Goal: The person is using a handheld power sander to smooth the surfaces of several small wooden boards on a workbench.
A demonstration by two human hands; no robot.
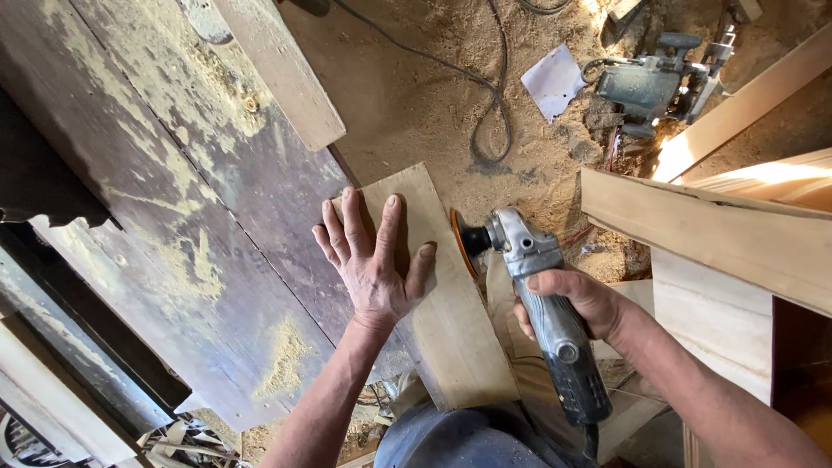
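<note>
Pale rectangular wooden board lies on our dusty dark workbench, pinned under our left hand, its fingers spread flat. Our right hand is wrapped tight round the grey angle grinder, its disc at the board edge just beyond our thumb; a slip could nick those fingertips. One blank white paper sheet lies on sawdust far past them.

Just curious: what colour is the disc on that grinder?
Orange, with a black hub; the disc shows in the head view.

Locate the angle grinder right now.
In the head view, the angle grinder is right of centre, held in the right hand. Its sanding disc meets the right edge of the wooden board, which the left hand presses flat.
</note>
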